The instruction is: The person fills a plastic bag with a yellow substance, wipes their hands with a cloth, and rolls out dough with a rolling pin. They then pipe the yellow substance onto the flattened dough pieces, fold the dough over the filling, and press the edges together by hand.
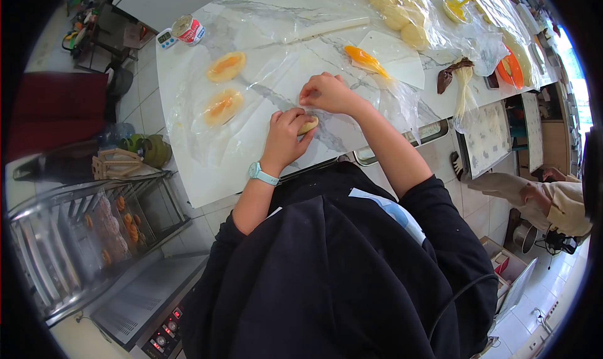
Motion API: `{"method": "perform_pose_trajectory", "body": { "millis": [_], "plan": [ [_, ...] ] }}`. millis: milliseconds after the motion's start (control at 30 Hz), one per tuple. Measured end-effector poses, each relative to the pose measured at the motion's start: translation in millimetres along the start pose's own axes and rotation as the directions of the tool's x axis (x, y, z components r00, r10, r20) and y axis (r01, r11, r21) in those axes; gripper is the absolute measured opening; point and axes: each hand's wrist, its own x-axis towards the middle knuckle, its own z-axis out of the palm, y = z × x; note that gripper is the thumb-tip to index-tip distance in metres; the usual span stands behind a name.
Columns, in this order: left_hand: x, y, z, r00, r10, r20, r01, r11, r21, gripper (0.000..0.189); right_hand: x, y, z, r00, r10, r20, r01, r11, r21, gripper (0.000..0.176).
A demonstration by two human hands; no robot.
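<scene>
A metal rack (pixel 94 233) at far left carries small round orange-topped pastries. On the marble-patterned tabletop (pixel 188 171), covered by clear plastic film (pixel 251 26), lie two oval dough pieces (pixel 223 87), pale with glossy orange centres. The left hand (pixel 286 136), wearing a light-blue wristwatch (pixel 260 174), is curled partly closed around a small, smooth, pale dough piece (pixel 308 126) resting on the film at the near edge. The right hand (pixel 326 94) has bent, bunched fingers, tips on the film just beside that piece; any pinch cannot be determined. Further right lies an orange-filled piping bag (pixel 366 60).
</scene>
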Motion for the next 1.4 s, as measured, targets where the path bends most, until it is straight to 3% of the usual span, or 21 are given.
{"method": "perform_pose_trajectory", "body": {
  "millis": [33,100,133,167,200,233,300,333,400,433,500,533,567,600,633,667,700,767,900,1367,1400],
  "plan": [
    [-1,-1,0,1.0,-0.002,0.02,0.001,0.999,0.034,0.044,0,4,6,1.0,-0.003,0.002,0.003,1.0,-0.003,0.029],
    [0,6,-6,0.999,-0.046,0.012,0.045,0.998,0.032,0.052,-5,18,24,0.893,-0.025,-0.449,0.069,0.994,0.081,0.031],
    [0,10,-10,0.996,-0.086,0.008,0.085,0.996,0.028,0.059,-11,22,31,0.895,-0.032,-0.444,0.074,0.994,0.077,0.031],
    [1,13,-15,0.996,-0.092,0.004,0.092,0.995,0.028,0.059,-22,23,38,0.825,-0.153,-0.543,-0.054,0.937,-0.346,0.033],
    [0,14,-20,0.992,-0.115,-0.046,0.117,0.993,0.031,0.062,-33,25,45,0.76,-0.31,-0.571,-0.226,0.698,-0.68,0.036],
    [-2,15,-23,0.986,-0.138,-0.095,0.142,0.989,0.033,0.066,-44,23,46,0.764,-0.311,-0.565,-0.221,0.697,-0.683,0.036],
    [-12,8,-26,0.979,-0.174,-0.109,0.179,0.983,0.037,0.068,-69,12,39,0.912,-0.251,-0.325,-0.234,0.333,-0.914,0.036],
    [-14,4,-28,0.972,-0.198,-0.123,0.205,0.978,0.044,0.07,-80,2,35,0.912,-0.249,-0.325,-0.237,0.327,-0.915,0.036],
    [-20,0,-35,0.969,-0.209,-0.131,0.217,0.975,0.045,0.069,-95,-17,24,0.998,0.047,0.052,0.043,0.168,-0.985,0.026],
    [-22,-1,-38,0.964,-0.228,-0.14,0.237,0.97,0.049,0.067,-95,-19,17,0.998,0.046,0.046,0.039,0.158,-0.987,0.026],
    [-29,-3,-44,0.959,-0.238,-0.155,0.246,0.969,0.035,0.067,-97,-20,7,0.971,0.098,0.216,0.153,0.434,-0.888,0.019],
    [-34,-3,-45,0.955,-0.251,-0.159,0.258,0.966,0.02,0.066,-93,-22,-8,0.97,0.094,0.224,0.164,0.43,-0.888,0.019],
    [-38,-2,-47,0.95,-0.263,-0.167,0.269,0.963,0.018,0.066,-85,-24,-33,0.964,0.231,0.129,-0.122,0.821,-0.557,0.024],
    [-42,-1,-48,0.948,-0.252,-0.195,0.259,0.966,0.013,0.061,-81,-26,-50,0.912,0.392,0.119,-0.39,0.92,-0.047,0.03],
    [-45,-1,-48,0.944,-0.241,-0.226,0.25,0.968,0.011,0.056,-83,-28,-56,0.909,0.41,-0.07,-0.412,0.911,-0.021,0.035],
    [-48,-2,-46,0.938,-0.257,-0.234,0.266,0.964,0.01,0.056,-80,-18,-50,0.914,0.401,-0.059,-0.403,0.914,-0.032,0.035],
    [-51,-3,-42,0.934,-0.254,-0.25,0.256,0.966,-0.026,0.049,-75,0,-36,0.938,0.217,-0.272,-0.228,0.974,-0.009,0.032],
    [-47,-2,-38,0.931,-0.255,-0.262,0.249,0.967,-0.056,0.042,-66,5,-8,0.817,-0.128,-0.563,0.069,0.99,-0.124,0.013],
    [-25,-5,-26,0.946,-0.247,-0.211,0.218,0.964,-0.15,0.025,-54,-21,32,0.816,-0.174,-0.552,0.374,0.886,0.274,0.017],
    [-7,-7,-14,0.96,-0.218,-0.177,0.19,0.969,-0.161,0.012,-42,-24,40,0.864,-0.26,-0.431,0.353,0.924,0.15,0.01],
    [-7,-2,-16,0.937,-0.299,-0.182,0.237,0.924,-0.3,0.012,-39,-21,42,0.849,-0.264,-0.458,0.354,0.928,0.12,0.01]
  ]
}}
